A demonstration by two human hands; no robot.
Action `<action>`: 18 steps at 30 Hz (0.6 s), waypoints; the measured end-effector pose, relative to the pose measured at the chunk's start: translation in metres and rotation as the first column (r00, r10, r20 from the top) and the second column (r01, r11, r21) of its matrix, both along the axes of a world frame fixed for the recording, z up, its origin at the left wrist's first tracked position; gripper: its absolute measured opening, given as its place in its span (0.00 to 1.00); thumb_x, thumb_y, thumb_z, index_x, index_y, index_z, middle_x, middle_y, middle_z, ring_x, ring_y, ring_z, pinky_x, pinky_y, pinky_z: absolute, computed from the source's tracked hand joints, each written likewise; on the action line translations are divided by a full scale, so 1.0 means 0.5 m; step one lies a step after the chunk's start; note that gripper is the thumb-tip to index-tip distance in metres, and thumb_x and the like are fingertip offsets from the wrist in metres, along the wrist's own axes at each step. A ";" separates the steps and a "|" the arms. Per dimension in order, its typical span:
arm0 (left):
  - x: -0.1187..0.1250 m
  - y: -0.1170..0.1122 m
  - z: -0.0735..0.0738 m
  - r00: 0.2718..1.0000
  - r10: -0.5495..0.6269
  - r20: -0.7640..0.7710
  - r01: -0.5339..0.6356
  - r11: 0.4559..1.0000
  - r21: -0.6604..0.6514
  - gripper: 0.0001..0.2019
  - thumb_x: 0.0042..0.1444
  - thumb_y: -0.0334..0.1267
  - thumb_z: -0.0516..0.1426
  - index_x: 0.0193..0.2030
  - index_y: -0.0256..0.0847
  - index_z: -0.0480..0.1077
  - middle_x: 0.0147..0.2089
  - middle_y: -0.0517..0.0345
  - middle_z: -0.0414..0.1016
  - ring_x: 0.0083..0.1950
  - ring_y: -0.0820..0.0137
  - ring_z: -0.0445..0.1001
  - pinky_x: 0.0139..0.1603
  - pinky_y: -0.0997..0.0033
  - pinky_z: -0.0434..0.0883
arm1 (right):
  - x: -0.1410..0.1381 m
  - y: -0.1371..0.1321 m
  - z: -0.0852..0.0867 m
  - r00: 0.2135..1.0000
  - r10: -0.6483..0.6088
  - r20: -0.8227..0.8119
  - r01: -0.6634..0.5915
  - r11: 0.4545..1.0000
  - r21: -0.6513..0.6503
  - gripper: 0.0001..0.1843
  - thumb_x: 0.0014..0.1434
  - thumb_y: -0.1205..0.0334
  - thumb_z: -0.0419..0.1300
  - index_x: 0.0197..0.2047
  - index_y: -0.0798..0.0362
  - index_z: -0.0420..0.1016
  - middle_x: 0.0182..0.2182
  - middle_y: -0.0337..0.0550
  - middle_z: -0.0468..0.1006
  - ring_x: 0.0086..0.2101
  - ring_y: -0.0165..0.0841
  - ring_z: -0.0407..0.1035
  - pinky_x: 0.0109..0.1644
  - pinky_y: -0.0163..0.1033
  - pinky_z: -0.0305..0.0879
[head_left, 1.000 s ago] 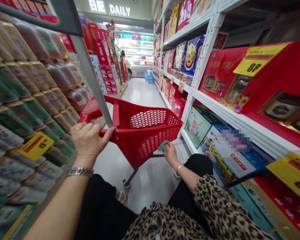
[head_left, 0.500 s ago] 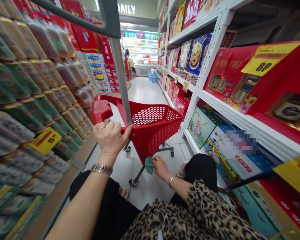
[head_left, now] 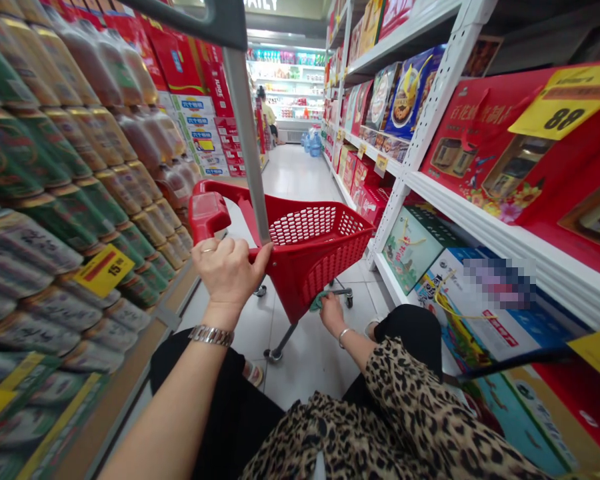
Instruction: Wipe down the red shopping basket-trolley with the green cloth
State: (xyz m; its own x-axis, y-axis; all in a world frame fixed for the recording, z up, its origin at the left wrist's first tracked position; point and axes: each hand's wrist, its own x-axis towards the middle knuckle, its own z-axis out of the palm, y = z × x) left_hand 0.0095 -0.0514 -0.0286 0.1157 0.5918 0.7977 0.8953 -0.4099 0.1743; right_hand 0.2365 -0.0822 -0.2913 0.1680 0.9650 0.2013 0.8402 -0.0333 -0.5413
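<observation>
A red plastic shopping basket cart [head_left: 307, 273] on small casters stands in front of me. My left hand [head_left: 225, 270] is closed over its upper red rim, the thumb lying by the foot of the grey metal pole [head_left: 250, 153]. Low at the cart's right side, my right hand [head_left: 333, 313] grips a green cloth [head_left: 319, 301]. The cloth lies against the lower part of the basket, near a grey leg [head_left: 339, 292] with a caster. Part of the cloth is hidden behind my fingers.
Stacked drink cans [head_left: 55, 200] rise close on the left, with a yellow price tag [head_left: 104, 270]. White shelving [head_left: 480, 190] with gift boxes [head_left: 480, 140] runs along the right. Down the tiled aisle [head_left: 290, 175], a person [head_left: 267, 117] is near the bright shelves and blue water bottles [head_left: 313, 141].
My right hand has moved the green cloth forward and slightly right along the basket's lower side. The left hand keeps its hold on the rim. The view has shifted a little.
</observation>
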 end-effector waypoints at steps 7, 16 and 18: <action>0.004 -0.007 0.003 1.000 -0.010 0.025 0.011 0.998 -0.055 0.19 0.56 0.55 0.61 0.23 0.45 0.65 0.28 0.51 0.66 0.43 0.51 0.67 0.53 0.46 0.57 | -0.082 -0.094 -0.035 0.935 0.353 0.021 -0.345 0.925 -0.158 0.12 0.53 0.78 0.64 0.30 0.50 0.80 0.36 0.40 0.81 0.43 0.35 0.71 0.43 0.34 0.66; 0.023 -0.020 -0.003 1.000 0.009 -0.005 -0.009 1.000 0.024 0.23 0.59 0.59 0.59 0.22 0.45 0.65 0.26 0.52 0.66 0.38 0.55 0.65 0.51 0.48 0.58 | -0.062 -0.054 -0.048 1.000 0.014 -0.016 -0.016 0.992 -0.122 0.16 0.50 0.80 0.58 0.36 0.57 0.84 0.36 0.51 0.81 0.35 0.37 0.74 0.40 0.36 0.68; 0.028 -0.025 -0.003 1.000 0.014 -0.019 -0.013 0.999 0.037 0.22 0.60 0.58 0.59 0.23 0.45 0.66 0.26 0.53 0.66 0.37 0.56 0.65 0.50 0.48 0.58 | -0.053 -0.049 -0.048 0.997 -0.071 -0.042 0.066 0.992 -0.107 0.16 0.47 0.80 0.59 0.34 0.57 0.84 0.33 0.49 0.80 0.31 0.35 0.74 0.36 0.35 0.68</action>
